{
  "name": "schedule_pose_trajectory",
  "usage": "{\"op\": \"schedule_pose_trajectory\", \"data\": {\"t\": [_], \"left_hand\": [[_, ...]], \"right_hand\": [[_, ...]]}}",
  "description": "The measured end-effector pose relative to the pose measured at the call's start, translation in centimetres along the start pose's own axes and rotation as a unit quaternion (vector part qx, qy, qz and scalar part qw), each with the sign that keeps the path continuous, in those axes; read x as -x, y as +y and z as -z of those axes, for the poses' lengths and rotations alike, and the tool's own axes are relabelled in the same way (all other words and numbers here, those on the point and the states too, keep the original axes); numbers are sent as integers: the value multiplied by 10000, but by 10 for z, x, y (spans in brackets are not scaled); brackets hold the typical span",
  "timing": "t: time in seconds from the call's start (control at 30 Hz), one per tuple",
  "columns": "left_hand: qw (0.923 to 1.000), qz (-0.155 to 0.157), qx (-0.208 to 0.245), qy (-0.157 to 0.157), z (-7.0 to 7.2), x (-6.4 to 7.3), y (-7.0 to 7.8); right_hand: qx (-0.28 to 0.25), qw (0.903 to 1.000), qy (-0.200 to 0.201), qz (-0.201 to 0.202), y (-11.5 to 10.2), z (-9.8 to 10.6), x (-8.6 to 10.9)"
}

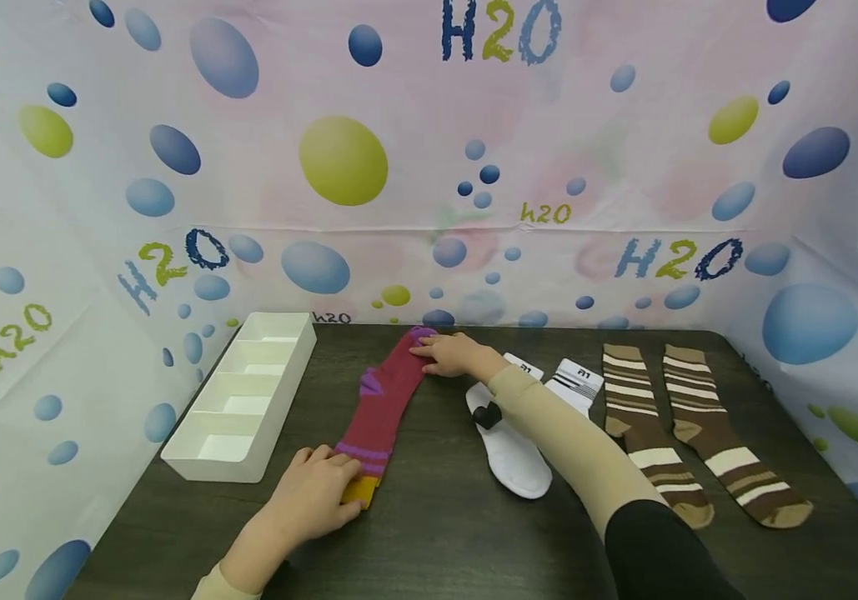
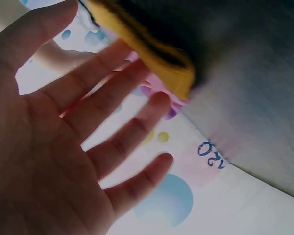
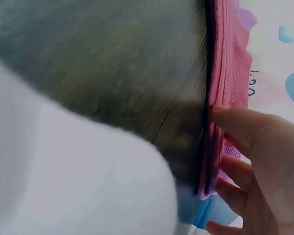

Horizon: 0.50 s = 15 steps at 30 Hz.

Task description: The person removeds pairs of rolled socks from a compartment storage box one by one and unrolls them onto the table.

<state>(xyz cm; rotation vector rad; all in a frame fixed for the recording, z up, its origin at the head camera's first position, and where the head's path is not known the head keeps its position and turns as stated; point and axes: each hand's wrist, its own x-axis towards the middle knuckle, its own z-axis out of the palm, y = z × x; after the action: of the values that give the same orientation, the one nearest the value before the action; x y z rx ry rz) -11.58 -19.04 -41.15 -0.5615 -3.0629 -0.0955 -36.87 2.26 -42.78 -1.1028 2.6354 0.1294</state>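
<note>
A red pair of socks (image 1: pixel 387 408) with purple heel and toe and a yellow cuff lies flat and lengthwise on the dark table, its layered edges showing in the right wrist view. My left hand (image 1: pixel 316 490) rests at the cuff end, fingers extended over the purple stripes and the yellow cuff (image 2: pixel 161 63). At the far toe end, my right hand (image 1: pixel 457 354) touches the fabric with loosely spread fingers. The right wrist view has the thumb against the red edge (image 3: pixel 218 93) and the other fingers beside it.
A white compartment tray (image 1: pixel 259 450) stands at the left. White socks (image 1: pixel 519 462) with printed cuffs and a dark spot lie partly hidden under my right forearm. Two brown striped socks (image 1: pixel 736 442) lie at the right. A patterned backdrop (image 1: pixel 429 275) rises behind the table.
</note>
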Motion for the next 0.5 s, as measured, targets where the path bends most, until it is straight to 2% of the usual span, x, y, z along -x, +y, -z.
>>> {"op": "schedule_pose_trajectory", "data": {"t": [0.27, 0.5], "left_hand": [[9967, 705, -333, -239, 3, 1, -2], [9948, 881, -495, -126, 0, -5, -13]], "right_hand": [[-420, 9989, -143, -179, -1, 4, 17], [-187, 9996, -81, -181, -1, 2, 29]]}}
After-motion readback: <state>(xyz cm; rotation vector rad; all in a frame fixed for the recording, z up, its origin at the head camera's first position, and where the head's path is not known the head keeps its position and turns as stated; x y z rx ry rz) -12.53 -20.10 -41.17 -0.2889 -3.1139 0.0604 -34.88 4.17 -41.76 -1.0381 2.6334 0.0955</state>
